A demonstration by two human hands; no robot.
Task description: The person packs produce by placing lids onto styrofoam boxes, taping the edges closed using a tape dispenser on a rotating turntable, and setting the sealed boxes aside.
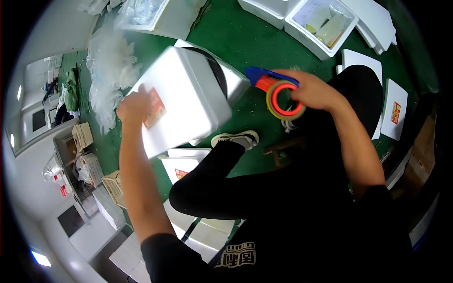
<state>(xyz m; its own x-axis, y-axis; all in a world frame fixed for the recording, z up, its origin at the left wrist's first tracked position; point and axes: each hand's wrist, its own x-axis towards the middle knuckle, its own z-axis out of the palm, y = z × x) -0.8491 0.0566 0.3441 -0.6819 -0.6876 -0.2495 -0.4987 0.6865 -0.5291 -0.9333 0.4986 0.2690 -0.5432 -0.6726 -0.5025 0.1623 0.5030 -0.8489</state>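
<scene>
A white foam box (188, 94) with a red label (155, 108) is tilted in front of me. My left hand (133, 109) lies against its labelled face near the left edge, fingers curled at the label. Another white foam piece with a black band (214, 70) shows behind the box. In my right hand (314, 89) is a blue tape dispenser (271, 75) carrying a roll of tape with an orange-red core (285, 100). The dispenser's blue tip is to the right of the box, apart from it.
An open foam box (322, 26) with wrapped contents stands at the upper right. Foam lids (394, 111) lie on the right. Clear plastic bags (109, 70) are heaped on the green floor at left. My shoe (236, 139) is below the box.
</scene>
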